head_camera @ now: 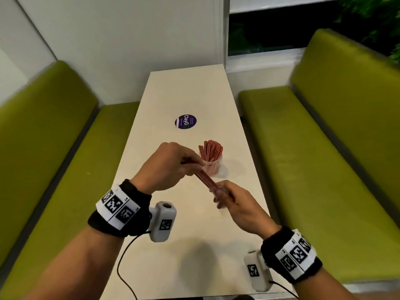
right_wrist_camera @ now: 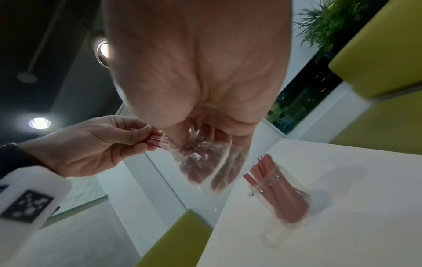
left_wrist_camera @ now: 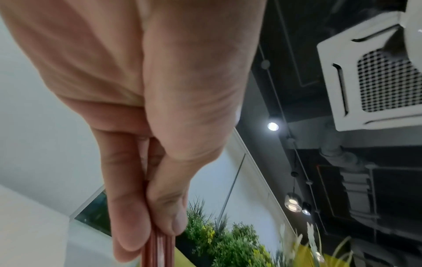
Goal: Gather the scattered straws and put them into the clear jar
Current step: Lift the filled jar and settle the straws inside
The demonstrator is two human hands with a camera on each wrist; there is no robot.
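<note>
Risked spilling the bundle of straws back onto the counter – still half sheathed in a clear plastic sleeve, liable to snag or slip while being drawn out. Left hand pinched around the bare ends; right hand curled around the sleeved end. Thin, red, striped, tightly packed. Held above the counter just beside the clear jar – already crowded with upright straws.

I see the clear jar standing upright on the table, right of centre, packed with red straws fanning above its rim. Just nearer, a small bundle of red straws lies slanted, half inside a clear wrapper.
</note>
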